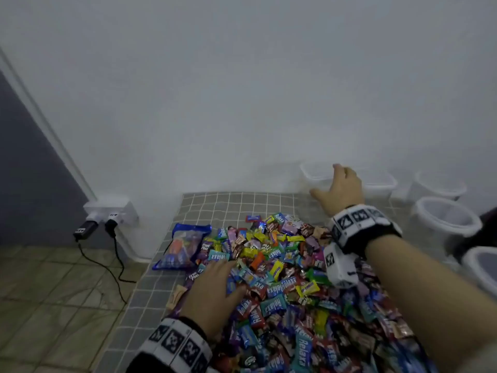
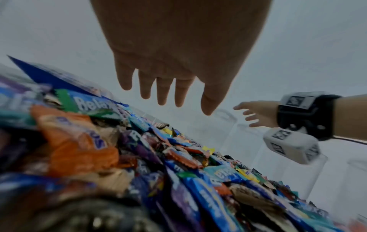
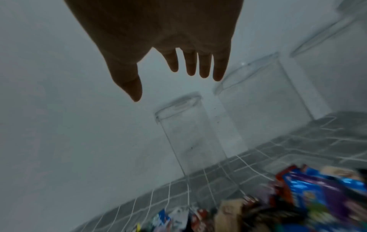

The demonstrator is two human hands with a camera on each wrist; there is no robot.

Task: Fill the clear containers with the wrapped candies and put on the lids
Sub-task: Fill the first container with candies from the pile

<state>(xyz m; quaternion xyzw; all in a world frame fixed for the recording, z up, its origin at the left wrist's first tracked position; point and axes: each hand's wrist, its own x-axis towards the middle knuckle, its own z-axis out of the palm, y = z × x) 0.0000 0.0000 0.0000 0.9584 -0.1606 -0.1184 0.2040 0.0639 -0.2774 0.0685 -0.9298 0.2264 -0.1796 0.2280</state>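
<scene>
Both hands are open and hold nothing: the left hand (image 1: 212, 289) lies on the candy pile (image 1: 285, 267) on the desk (image 1: 215, 205), while the right hand (image 1: 340, 188) reaches toward 1 o'clock for the nearest clear container (image 3: 190, 128), which it likely must grip and bring close.

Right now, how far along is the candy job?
Nothing looks done: the clear containers by the wall stand empty and lidless. In hand: the right hand reaches open toward the nearest one; the left hand rests on the wrapped candies. Filling and lidding remain; no lids show.
</scene>
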